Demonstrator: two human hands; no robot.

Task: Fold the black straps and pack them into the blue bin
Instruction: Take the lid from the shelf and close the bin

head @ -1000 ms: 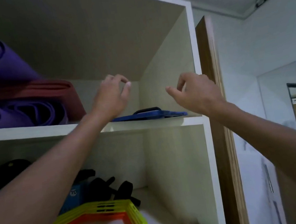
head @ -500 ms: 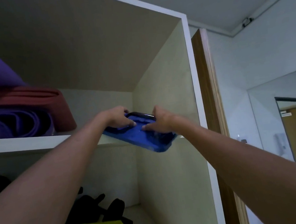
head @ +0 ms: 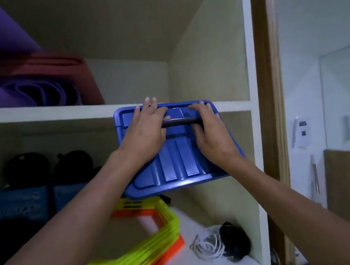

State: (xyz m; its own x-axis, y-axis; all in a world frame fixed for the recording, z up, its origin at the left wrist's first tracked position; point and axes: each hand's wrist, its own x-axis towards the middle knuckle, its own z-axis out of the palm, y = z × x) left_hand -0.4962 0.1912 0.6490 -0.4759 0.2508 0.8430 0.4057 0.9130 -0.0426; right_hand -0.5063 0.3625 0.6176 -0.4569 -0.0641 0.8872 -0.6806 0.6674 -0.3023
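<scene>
Blue lid held tilted in both hands at the shelf edge, centre of the frame.

The blue lid [head: 175, 165], ribbed hard plastic with a black handle bar [head: 179, 122] across its upper part, looks light and stiff, though its glossy surface could be slippery; the bar and the rim seem the surest holds. The left hand [head: 145, 131] lies over the lid's upper left, fingers reaching past the top edge, thumb by the bar. The right hand [head: 210, 134] curls its fingers round the bar's right end. The lid's top edge sits level with the white shelf [head: 33, 113], carrying rolled mats [head: 19, 90] at upper left. Below lie yellow and orange frames [head: 141, 254] and a white cord [head: 209, 245]. No black straps or bin body are identifiable.
</scene>
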